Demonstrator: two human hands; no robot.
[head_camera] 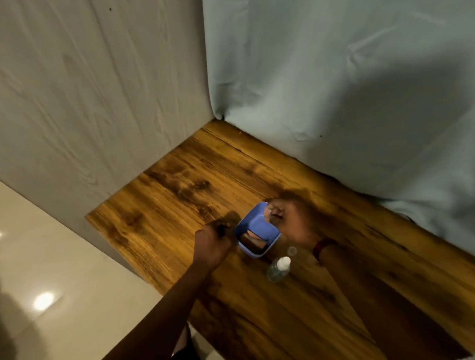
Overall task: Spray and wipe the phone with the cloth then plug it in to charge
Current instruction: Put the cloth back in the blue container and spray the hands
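Observation:
A blue plastic box (240, 232) stands on the wooden table (191, 182). In it lie a blue flat thing (264, 229) and a dark and pink item (254, 241); blur keeps me from telling which is the phone or the cloth. My left hand (213, 244) is beside the box's left rim, fingers curled round a small dark thing (222, 227). My right hand (289, 221) curls its fingers over the box's far corner. A clear spray bottle (278, 268) with a white top stands just right of the box.
A small clear cap (292, 250) lies behind the bottle. A pale curtain (349, 89) hangs along the table's far edge and a grey wall (81, 98) closes its left side. Glossy floor tiles (55, 279) lie below the table's left edge.

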